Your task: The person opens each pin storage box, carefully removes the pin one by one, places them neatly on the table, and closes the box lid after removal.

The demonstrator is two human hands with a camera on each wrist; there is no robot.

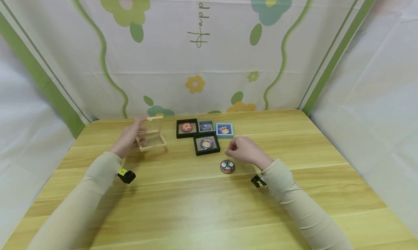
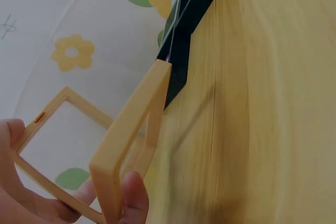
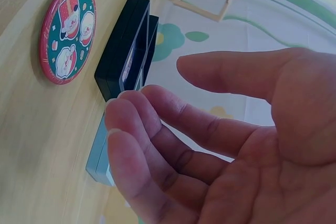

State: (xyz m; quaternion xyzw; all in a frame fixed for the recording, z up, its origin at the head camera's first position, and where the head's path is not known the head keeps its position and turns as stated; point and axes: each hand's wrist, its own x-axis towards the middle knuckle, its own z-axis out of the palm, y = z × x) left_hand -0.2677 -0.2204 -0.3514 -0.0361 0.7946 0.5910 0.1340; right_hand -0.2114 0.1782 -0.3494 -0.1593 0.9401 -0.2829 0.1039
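Observation:
My left hand [image 1: 131, 136] holds a tan hinged display case [image 1: 152, 147] with its two frame halves swung apart, over the table's left side. In the left wrist view a fingertip presses the near half of the case [image 2: 128, 124], while other fingers grip the far half. My right hand [image 1: 245, 149] hovers above the table with fingers loosely bent and nothing between thumb and fingertips. Just below it lies a round button badge [image 1: 227, 166], red-rimmed with Christmas figures on dark green in the right wrist view [image 3: 68, 34].
Toward the back middle sit a black case [image 1: 187, 128] with a red badge, a grey case [image 1: 206, 126], a light blue case [image 1: 224, 130] and a nearer black case [image 1: 207, 143], each holding a badge. Behind the wooden table [image 1: 202, 206] hangs a flowered cloth [image 1: 196, 57].

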